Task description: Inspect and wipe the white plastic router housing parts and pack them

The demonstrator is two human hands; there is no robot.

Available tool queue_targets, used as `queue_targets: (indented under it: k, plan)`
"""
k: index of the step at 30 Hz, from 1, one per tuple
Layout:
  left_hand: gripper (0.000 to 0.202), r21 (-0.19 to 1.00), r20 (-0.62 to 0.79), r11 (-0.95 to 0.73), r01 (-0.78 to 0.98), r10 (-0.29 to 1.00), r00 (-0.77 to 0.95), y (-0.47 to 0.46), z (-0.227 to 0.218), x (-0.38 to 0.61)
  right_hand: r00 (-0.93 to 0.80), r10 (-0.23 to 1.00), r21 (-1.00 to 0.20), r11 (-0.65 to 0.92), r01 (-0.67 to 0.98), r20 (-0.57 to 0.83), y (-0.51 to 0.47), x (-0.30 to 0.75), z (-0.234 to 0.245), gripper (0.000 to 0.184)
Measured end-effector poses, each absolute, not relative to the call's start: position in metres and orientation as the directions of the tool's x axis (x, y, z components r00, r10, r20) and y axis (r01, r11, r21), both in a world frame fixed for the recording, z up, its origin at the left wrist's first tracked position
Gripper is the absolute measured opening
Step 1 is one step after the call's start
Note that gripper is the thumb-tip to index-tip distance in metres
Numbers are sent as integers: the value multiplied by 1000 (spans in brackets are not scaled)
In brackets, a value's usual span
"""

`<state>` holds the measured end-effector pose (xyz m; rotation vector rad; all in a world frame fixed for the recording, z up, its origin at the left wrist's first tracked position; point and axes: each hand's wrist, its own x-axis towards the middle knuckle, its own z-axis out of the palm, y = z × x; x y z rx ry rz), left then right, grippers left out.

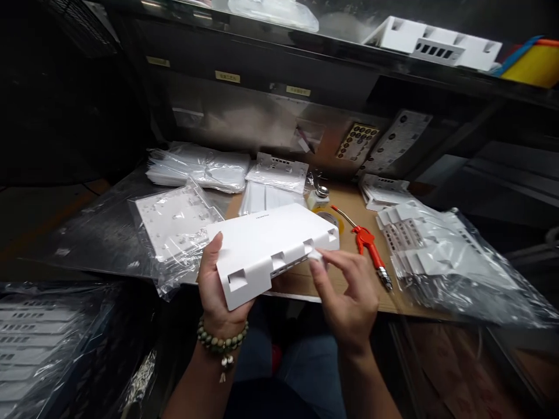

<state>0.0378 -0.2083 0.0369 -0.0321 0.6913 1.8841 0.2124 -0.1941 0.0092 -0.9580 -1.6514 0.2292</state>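
Observation:
My left hand (pixel 217 289) grips the near left end of a white plastic housing (pixel 266 244), thumb on its top face, and holds it above the front edge of the bench. My right hand (pixel 347 291) pinches a small white piece (pixel 315 254) against the housing's slotted side edge, fingers pressed together. A bead bracelet (pixel 221 342) sits on my left wrist.
A red-handled air blow gun (pixel 367 244) lies on the brown bench (pixel 349 203) right of the housing, with a small bottle (pixel 318 199) and tape roll behind. Bagged white plastic parts lie at the left (pixel 174 227), back (pixel 198 167) and right (pixel 441 250). More bagged parts sit lower left (pixel 39 343).

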Motion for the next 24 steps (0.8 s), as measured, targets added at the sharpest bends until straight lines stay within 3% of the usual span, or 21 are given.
queue_targets:
  k: [7, 10, 13, 16, 18, 21, 24]
  plan:
    - [46, 587, -106, -352, -729, 860, -500, -215, 28, 56, -98, 654, -591, 730, 345, 750, -211, 181, 3, 35]
    - [55, 607, -83, -336, -720, 874, -478, -215, 29, 53, 38, 678, -642, 674, 364, 734, -207, 193, 1, 27]
    - [78, 633, -151, -238, -737, 895, -419, -215, 25, 40, 314, 645, -717, 609, 339, 697, -197, 220, -1, 14]
    - [96, 646, -239, -141, -750, 896, -374, -216, 13, 28, 564, 643, -831, 535, 153, 518, -182, 250, -5, 9]
    - [97, 646, -220, -116, -754, 918, -329, -217, 4, 23, 561, 760, -887, 453, -93, 329, -174, 263, -9, 16]
    - [82, 599, -3, -172, -782, 976, -218, -215, -4, 22, 400, 911, -893, 258, -369, 97, -171, 268, -17, 24]
    - [70, 475, 256, -198, -858, 963, -80, -212, -6, 25, 303, 950, -867, 84, -490, -80, -177, 262, -22, 33]
